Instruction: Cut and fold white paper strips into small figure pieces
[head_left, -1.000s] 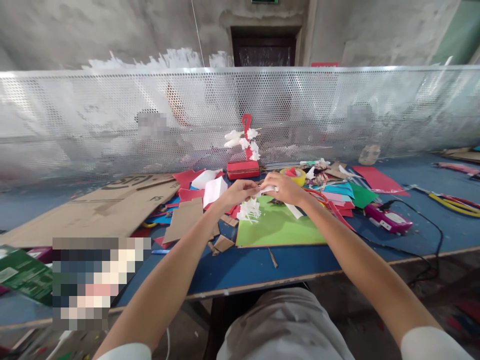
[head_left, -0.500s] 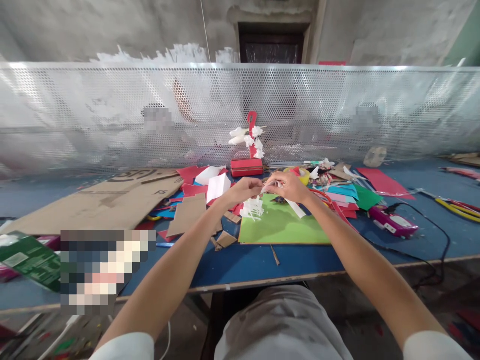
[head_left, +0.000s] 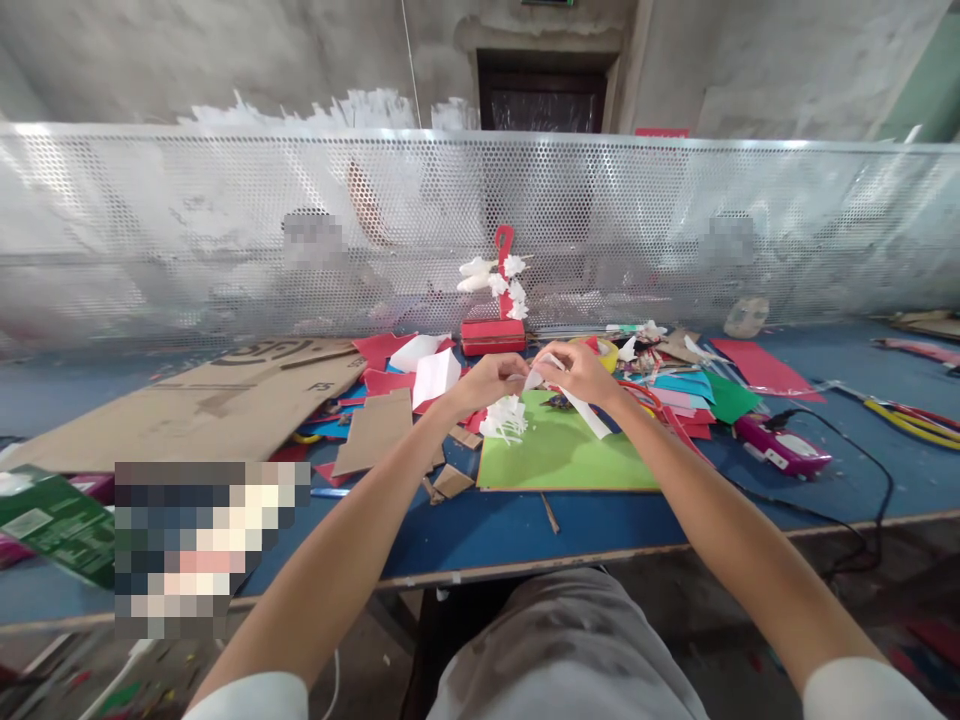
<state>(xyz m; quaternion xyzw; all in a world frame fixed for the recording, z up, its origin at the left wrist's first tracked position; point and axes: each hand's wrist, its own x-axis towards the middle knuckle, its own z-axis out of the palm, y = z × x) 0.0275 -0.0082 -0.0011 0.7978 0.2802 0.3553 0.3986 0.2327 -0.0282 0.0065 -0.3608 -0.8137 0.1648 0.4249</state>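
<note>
Above the green sheet: two bare hands meet at a white paper strip (head_left: pixel 590 414), held just over the sheet's far edge.
Right hand (head_left: pixel 581 374): fingers closed narrowly on the strip, whose loose tail slants down below the palm towards the green.
Left hand (head_left: pixel 486 380): fingertips drawn together beside the strip's other end; they are small and partly hidden, so whether they grip it is hard to tell.
Green sheet (head_left: pixel 566 462): flat on the blue table (head_left: pixel 472 545), between the forearms.
White fringed paper (head_left: pixel 505 420): a cut, curling piece at the sheet's left corner, just below the left hand.
Red stand (head_left: pixel 493 338): upright beyond the hands, a hooked red stem bearing white blossoms.
Left side: a large cardboard sheet (head_left: pixel 187 405), with red and white paper scraps near the hand.
Right side: a yellow tape roll (head_left: pixel 609 354) and, farther off, a magenta device (head_left: pixel 784 448) with a black cable.
Behind: a perforated metal screen (head_left: pixel 420 220) spans the table.
</note>
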